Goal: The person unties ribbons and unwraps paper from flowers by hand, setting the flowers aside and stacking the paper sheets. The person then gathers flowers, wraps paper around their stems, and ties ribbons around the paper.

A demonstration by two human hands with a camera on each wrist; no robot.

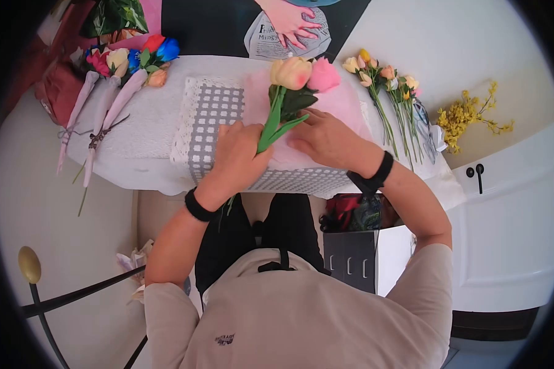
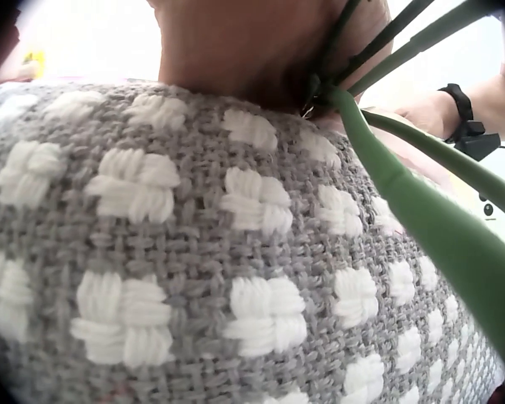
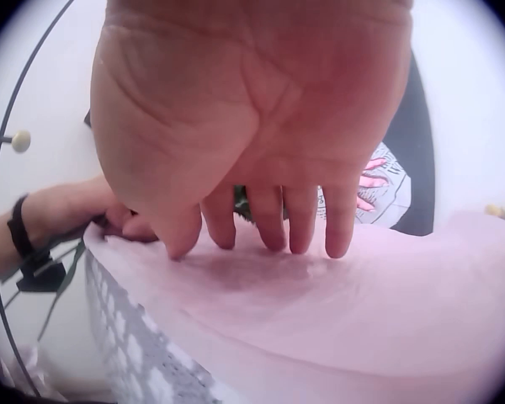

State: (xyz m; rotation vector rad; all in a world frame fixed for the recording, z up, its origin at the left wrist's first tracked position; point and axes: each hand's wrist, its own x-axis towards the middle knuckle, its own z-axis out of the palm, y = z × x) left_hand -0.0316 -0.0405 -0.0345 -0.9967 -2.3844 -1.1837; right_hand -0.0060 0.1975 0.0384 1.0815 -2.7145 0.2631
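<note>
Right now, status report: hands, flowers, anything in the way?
Left hand grips tulip stems. Right hand flat, pressing pink wrapping paper. Loose flowers lie right of the paper, apart.

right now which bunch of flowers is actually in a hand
The middle bunch, peach and pink tulips: the left hand grips its green stems over the pink paper. The wrapped bunch at the left and the loose stems at the right lie untouched.

Soft, even daylight is filling all views — shadows staying faint. Fisheye vignetting is darkening the corners, and close wrist views are blurring — edges bending.
</note>
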